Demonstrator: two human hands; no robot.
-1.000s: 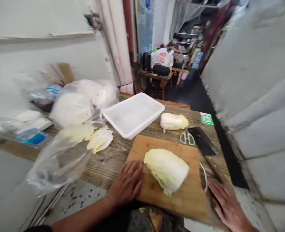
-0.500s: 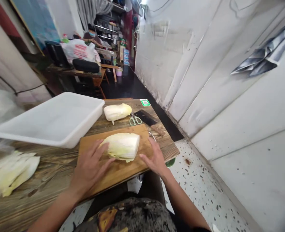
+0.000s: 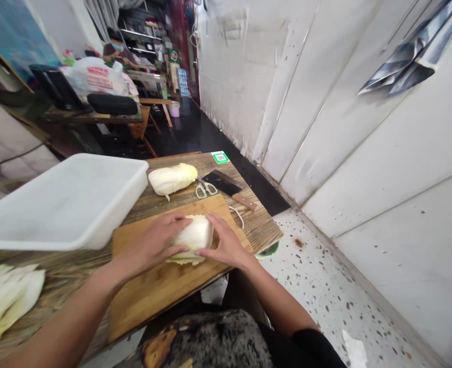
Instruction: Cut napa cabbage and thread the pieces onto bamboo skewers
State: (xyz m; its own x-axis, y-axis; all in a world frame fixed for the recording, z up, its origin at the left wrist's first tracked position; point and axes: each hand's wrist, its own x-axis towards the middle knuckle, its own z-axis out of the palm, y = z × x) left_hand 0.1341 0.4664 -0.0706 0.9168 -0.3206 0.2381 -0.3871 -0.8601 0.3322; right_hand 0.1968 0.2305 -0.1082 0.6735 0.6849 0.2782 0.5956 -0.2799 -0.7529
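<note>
A napa cabbage (image 3: 193,236) lies on its side on the wooden cutting board (image 3: 145,291), its pale cut end toward the right. My left hand (image 3: 159,240) is curved around its left part, thumb in front and fingers over the top. From the other side, my right hand (image 3: 224,240) grips the cut end between thumb and fingers. Beyond the board rests a second napa cabbage (image 3: 172,179). Green-handled scissors (image 3: 206,190) lie beside it, and a cleaver (image 3: 229,188) with a wooden handle is to their right.
A white plastic tub (image 3: 65,199) stands at the left. Loose cabbage leaves (image 3: 13,296) lie near the table's left side. A QR-code card (image 3: 220,157) is at the far edge. A masked person (image 3: 118,53) sits in the background; a white wall (image 3: 306,128) runs along the right.
Both hands have closed in on the cabbage from its two sides and now hold it. Earlier, my right hand was apart from it. The camera view has shifted slightly.
</note>
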